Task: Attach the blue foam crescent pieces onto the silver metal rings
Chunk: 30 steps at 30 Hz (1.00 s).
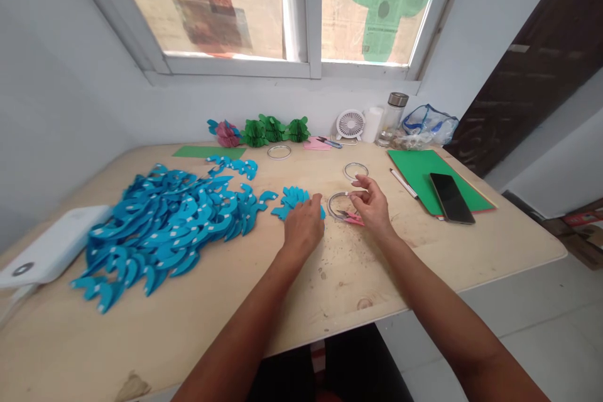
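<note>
We are holding our left hand curled over fanned blue paper cutouts near the table's centre — whether gripping, we cannot tell. Our right hand is spreading thumb from forefinger, a white scrap showing at the thumb, beside a tape roll. A blue paper pile is lying toward the left edge.
</note>
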Available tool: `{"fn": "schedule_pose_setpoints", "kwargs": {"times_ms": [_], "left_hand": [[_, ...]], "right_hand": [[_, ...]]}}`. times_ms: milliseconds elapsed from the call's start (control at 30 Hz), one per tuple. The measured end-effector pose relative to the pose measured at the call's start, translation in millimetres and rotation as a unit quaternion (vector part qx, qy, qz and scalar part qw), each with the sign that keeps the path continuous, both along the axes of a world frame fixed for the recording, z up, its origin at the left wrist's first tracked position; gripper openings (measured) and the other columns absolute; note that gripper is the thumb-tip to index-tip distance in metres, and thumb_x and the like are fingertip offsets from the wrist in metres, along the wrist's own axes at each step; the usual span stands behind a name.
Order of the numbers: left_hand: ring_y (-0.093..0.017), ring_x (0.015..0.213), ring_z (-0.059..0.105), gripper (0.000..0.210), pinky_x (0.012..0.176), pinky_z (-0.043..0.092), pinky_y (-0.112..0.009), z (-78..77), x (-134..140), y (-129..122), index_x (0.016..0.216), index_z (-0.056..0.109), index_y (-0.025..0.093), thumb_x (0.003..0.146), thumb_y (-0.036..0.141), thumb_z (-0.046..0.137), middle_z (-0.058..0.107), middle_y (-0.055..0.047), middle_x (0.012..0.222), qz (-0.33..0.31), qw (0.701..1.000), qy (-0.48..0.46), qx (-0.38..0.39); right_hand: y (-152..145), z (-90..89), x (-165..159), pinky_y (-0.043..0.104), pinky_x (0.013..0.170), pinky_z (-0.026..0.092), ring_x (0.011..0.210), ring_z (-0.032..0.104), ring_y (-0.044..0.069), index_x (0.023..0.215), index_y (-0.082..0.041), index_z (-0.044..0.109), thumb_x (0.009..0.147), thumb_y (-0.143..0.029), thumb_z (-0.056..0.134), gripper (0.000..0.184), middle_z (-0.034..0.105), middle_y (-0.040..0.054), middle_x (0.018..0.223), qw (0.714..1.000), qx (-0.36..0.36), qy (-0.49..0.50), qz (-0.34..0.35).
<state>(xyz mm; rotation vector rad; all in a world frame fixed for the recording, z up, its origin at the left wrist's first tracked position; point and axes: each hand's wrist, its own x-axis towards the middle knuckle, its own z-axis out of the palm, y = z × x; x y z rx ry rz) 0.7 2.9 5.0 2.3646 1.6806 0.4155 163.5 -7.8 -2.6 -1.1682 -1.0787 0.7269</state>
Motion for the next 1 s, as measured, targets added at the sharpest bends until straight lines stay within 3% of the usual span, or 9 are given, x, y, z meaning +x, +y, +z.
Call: {"fn": "schedule_pose_setpoints", "kwargs": {"times_ms": [133,333,500,600,733,833,1000], "left_hand": [[-0.028,0.101,0.055,0.044,0.076,0.040,-0.035,0.6,-1,-6,0.117,0.048,0.019,0.074,0.011,0.045,0.062,-0.013,0.108,-0.015,1.000,0.024,-0.009],[-0.026,0.101,0.054,0.049,0.075,0.040,-0.032,-2.2,-2,-8,0.117,0.046,0.020,0.070,0.007,0.046,0.061,-0.012,0.107,-0.002,0.998,-0.055,0.004],[-0.020,0.077,0.059,0.041,0.064,0.040,-0.027,-8.4,-4,-5,0.107,0.051,0.021,0.069,0.007,0.047,0.060,-0.002,0.072,0.010,0.978,-0.207,-0.023],[-0.015,0.062,0.056,0.035,0.060,0.040,-0.024,-12.5,-5,-1,0.100,0.053,0.021,0.067,0.009,0.050,0.054,0.003,0.061,0.010,0.943,-0.330,-0.050],[-0.011,0.055,0.055,0.034,0.056,0.043,-0.023,-11.5,-5,0,0.099,0.051,0.019,0.066,0.016,0.056,0.054,0.005,0.061,-0.003,0.858,-0.498,-0.124],[-0.011,0.052,0.056,0.035,0.051,0.044,-0.022,-4.1,-4,-3,0.098,0.050,0.017,0.064,0.020,0.059,0.053,0.005,0.061,-0.005,0.804,-0.560,-0.200],[-0.010,0.050,0.056,0.034,0.049,0.045,-0.020,3.1,-3,-8,0.093,0.053,0.016,0.061,0.019,0.061,0.053,0.005,0.059,0.003,0.776,-0.591,-0.221]], "right_hand": [[-2,2.5,-2,0.025,0.059,0.052,0.076,0.060,0.013,0.109,-0.023,0.051,0.066,-0.023,0.060,0.045,0.055,0.0057,0.107,1.000,-0.020,0.000,0.008],[-5,4.3,-5,0.023,0.054,0.051,0.074,0.058,0.012,0.110,-0.024,0.051,0.065,-0.024,0.060,0.046,0.054,0.0054,0.107,0.999,-0.034,0.005,0.010],[-6,3.3,-6,0.023,0.057,0.048,0.073,0.059,0.011,0.110,-0.023,0.051,0.066,-0.023,0.061,0.045,0.054,0.0054,0.107,0.999,-0.036,0.001,0.013],[-7,2.9,-7,0.023,0.058,0.048,0.074,0.059,0.011,0.111,-0.023,0.050,0.067,-0.023,0.061,0.045,0.053,0.0049,0.106,0.999,-0.043,0.008,0.023],[-8,4.7,-9,0.023,0.057,0.048,0.072,0.059,0.011,0.109,-0.024,0.051,0.067,-0.024,0.063,0.044,0.054,0.0033,0.102,0.998,-0.044,0.012,0.034],[-10,8.4,-13,0.022,0.054,0.049,0.074,0.060,0.012,0.109,-0.025,0.051,0.067,-0.028,0.064,0.043,0.054,0.0031,0.100,0.998,-0.041,0.029,0.044],[-13,13.6,-15,0.023,0.056,0.049,0.077,0.060,0.013,0.107,-0.025,0.052,0.067,-0.029,0.066,0.042,0.054,0.0039,0.100,0.997,-0.026,0.056,0.040]]}}
